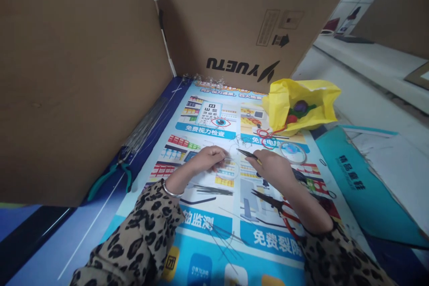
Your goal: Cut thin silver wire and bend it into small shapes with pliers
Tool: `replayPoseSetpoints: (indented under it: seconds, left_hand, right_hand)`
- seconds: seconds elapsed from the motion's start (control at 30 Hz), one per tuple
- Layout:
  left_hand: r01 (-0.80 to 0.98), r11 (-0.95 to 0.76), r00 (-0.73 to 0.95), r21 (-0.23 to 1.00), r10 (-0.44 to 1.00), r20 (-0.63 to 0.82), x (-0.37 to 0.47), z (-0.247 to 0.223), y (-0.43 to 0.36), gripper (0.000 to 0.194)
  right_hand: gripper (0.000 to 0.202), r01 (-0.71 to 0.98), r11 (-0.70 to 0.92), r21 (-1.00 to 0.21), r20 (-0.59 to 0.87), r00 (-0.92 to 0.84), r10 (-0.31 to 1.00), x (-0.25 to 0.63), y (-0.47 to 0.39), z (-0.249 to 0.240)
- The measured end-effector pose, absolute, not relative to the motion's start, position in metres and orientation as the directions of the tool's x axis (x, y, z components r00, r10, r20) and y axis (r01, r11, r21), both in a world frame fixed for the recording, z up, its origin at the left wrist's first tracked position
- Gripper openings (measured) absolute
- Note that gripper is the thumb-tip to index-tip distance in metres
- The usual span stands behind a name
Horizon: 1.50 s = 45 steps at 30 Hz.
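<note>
Near the middle of the printed poster (pixel 221 205), my left hand (pixel 209 158) is closed in a pinch on a thin wire (pixel 229 159). To its right, my right hand (pixel 273 166) is wrapped round a dark, pointed tool (pixel 248 153), whose tip points left toward the wire. The tool's handle is mostly hidden in the palm. The two hands are apart. Red-handled scissors (pixel 284 210) lie beneath my right forearm, blades to the left. Short dark wires (pixel 212 190) lie below my left hand, with more loose wires (pixel 224 243) nearer me.
A yellow bag (pixel 303 105) holding coloured balls stands at the back right, red cord (pixel 266 137) beside it. Green-handled pliers (pixel 114 178) and a wire bundle (pixel 144 129) lie left. Cardboard walls (pixel 241 18) rise behind and left. A teal box piece (pixel 355 178) lies right.
</note>
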State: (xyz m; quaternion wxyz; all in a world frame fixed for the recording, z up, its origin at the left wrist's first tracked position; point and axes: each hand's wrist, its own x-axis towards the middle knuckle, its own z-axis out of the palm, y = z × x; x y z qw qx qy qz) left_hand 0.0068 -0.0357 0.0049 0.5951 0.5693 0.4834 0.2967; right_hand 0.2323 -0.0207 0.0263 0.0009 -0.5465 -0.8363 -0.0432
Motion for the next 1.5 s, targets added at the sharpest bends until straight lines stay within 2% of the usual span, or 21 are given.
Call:
replayPoseSetpoints:
  seconds: [0.13, 0.23, 0.4, 0.6, 0.93, 1.23, 1.37, 1.5]
  left_hand:
    - [0.272, 0.232, 0.312, 0.934, 0.897, -0.314, 0.007, 0.0, -0.033, 0.025]
    - [0.31, 0.254, 0.281, 0.916, 0.896, -0.343, 0.008, 0.0, -0.032, 0.023]
    - [0.326, 0.283, 0.256, 0.902, 0.892, -0.373, 0.009, 0.004, -0.033, 0.019]
    - [0.328, 0.256, 0.262, 0.909, 0.9, -0.348, 0.008, 0.003, -0.033, 0.021]
    - [0.317, 0.225, 0.253, 0.921, 0.916, -0.311, 0.008, -0.002, -0.033, 0.018]
    - [0.132, 0.202, 0.285, 0.97, 0.93, -0.232, 0.008, 0.002, -0.036, 0.017]
    - [0.078, 0.224, 0.289, 0.971, 0.927, -0.237, 0.01, 0.005, -0.037, 0.018]
    - [0.117, 0.248, 0.312, 0.962, 0.91, -0.272, 0.01, 0.007, -0.036, 0.017]
  right_hand:
    - [0.037, 0.833, 0.543, 0.111, 0.349, -0.544, 0.763, 0.238, -0.02, 0.017]
    - [0.033, 0.772, 0.612, 0.173, 0.427, -0.618, 0.66, 0.241, -0.019, 0.015]
    - [0.033, 0.749, 0.611, 0.258, 0.401, -0.658, 0.637, 0.242, -0.018, 0.016]
    - [0.032, 0.724, 0.628, 0.284, 0.376, -0.687, 0.622, 0.241, -0.018, 0.015]
    - [0.033, 0.745, 0.627, 0.225, 0.397, -0.658, 0.64, 0.241, -0.017, 0.011]
    - [0.035, 0.81, 0.567, 0.151, 0.435, -0.569, 0.697, 0.241, -0.017, 0.007]
    - [0.036, 0.819, 0.558, 0.136, 0.439, -0.554, 0.707, 0.24, -0.017, 0.006]
    - [0.038, 0.832, 0.546, 0.095, 0.415, -0.532, 0.738, 0.237, -0.018, 0.004]
